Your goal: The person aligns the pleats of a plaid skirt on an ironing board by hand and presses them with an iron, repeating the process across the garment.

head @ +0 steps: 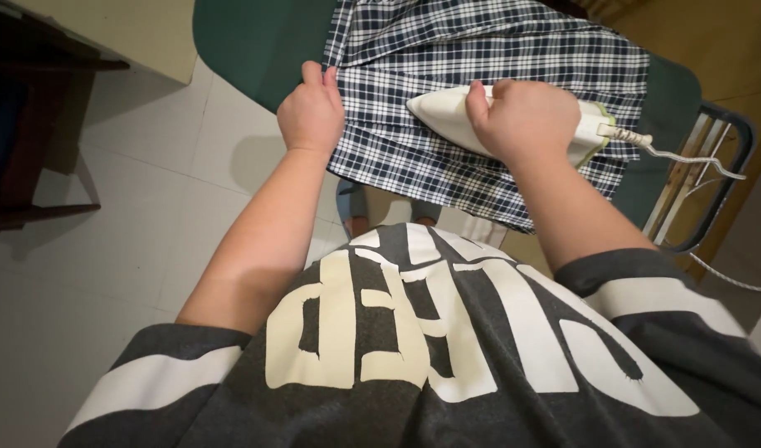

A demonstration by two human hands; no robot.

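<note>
In the upper middle of the frame, the right hand (521, 116) is closed around the handle of a white iron (447, 112), whose pointed tip faces the left of the frame. The iron rests flat on a navy-and-white plaid garment (480, 46) spread over a dark green ironing board (248, 41). Its pale cord (687, 158) runs off the back end toward the right edge, past the board's metal frame (721, 166).

The left hand (312, 112) sits at the garment's left edge, just left of the iron's tip, fingers curled with the knuckles up; it seems to be pinching or pressing the cloth, though the fingertips are hidden from this angle. The two hands are near each other, apart.

The lower edge of the garment hangs over the board's near side. Below it lies a pale tiled floor (107, 249), and dark wooden furniture (24, 124) stands at the upper left.
</note>
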